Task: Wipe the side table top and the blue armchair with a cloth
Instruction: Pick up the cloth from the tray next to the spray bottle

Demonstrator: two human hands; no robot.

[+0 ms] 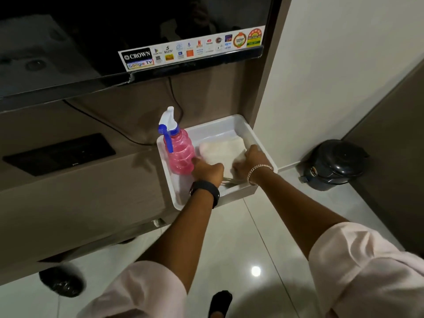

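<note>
Both hands reach into a white tray: the left hand (207, 168) rests on the near left part of the folded white cloth (221, 149), right beside the pink spray bottle (179, 152), and the right hand (249, 158) presses on the cloth's right edge. Fingers of both curl down onto the fabric, though whether either has actually pinched it I cannot tell (the knuckles hide the fingertips). The hands sit close together, a strip of cloth showing between them. A black band (205, 188) circles the left wrist and a chain bracelet (259, 172) the right; pale pink sleeves (358, 255) are pushed up both forearms.

Nearest the camera, a dark shoe (220, 302) shows on the glossy tiled floor (241, 237).

The white tray (259, 140) sits at the right end of a brown worktop (68, 193), its near corner overhanging the edge. Inside it the cloth lies to the right and the spray bottle stands upright to the left, white nozzle and blue trigger on top.

Farther left on the worktop lies a flat black box (59, 153), with a black cable (110, 125) running along the wall behind. A small dark pedal bin (332, 164) stands on the floor to the right, by the wall. Above, a television (114, 35) carries a strip of stickers (192, 48) along its lower edge.
</note>
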